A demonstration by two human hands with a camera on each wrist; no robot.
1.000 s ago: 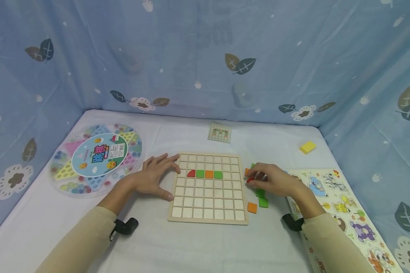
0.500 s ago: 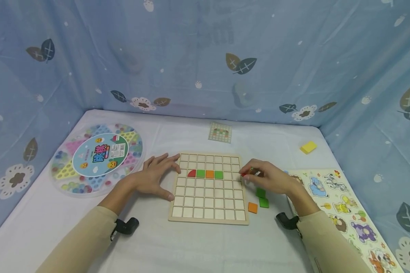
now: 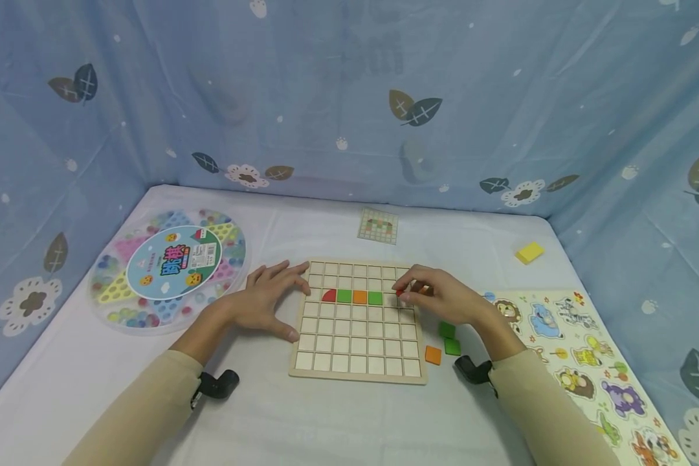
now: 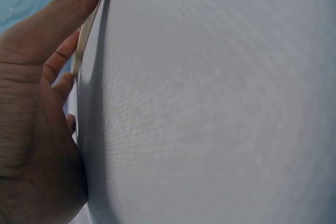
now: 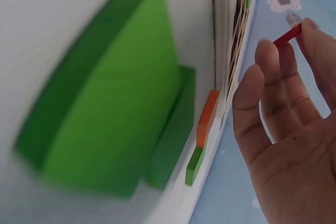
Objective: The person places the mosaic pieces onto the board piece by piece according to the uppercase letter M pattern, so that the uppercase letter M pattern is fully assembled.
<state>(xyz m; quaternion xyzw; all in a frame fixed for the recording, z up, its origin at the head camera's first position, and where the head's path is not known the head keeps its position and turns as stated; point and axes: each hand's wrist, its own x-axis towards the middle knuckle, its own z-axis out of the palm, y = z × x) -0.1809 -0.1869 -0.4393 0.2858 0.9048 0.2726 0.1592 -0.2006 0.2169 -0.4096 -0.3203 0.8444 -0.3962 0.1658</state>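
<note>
A wooden grid board [image 3: 358, 346] lies in the middle of the table. In one row of it sit a red quarter-circle tile [image 3: 329, 296], a green tile [image 3: 344, 296], an orange tile [image 3: 359, 297] and a second green tile [image 3: 375, 298]. My left hand [image 3: 259, 301] rests along the board's left edge, fingers and thumb spread. Between thumb and fingertips my right hand [image 3: 443, 294] pinches a thin red tile [image 5: 287, 36], over the right part of that same row. Its outline is hidden, seen edge-on in the right wrist view.
Right of the board lie loose green tiles [image 3: 452, 347] and an orange tile [image 3: 433, 355]. A pattern card [image 3: 378, 225] and a yellow block [image 3: 529, 252] lie farther back. A round game box [image 3: 175, 259] is at left, an animal puzzle board [image 3: 576, 362] at right.
My right hand has moved left from the loose tiles, carrying the red tile over the board's right side. The left hand has stayed at the board's edge.
</note>
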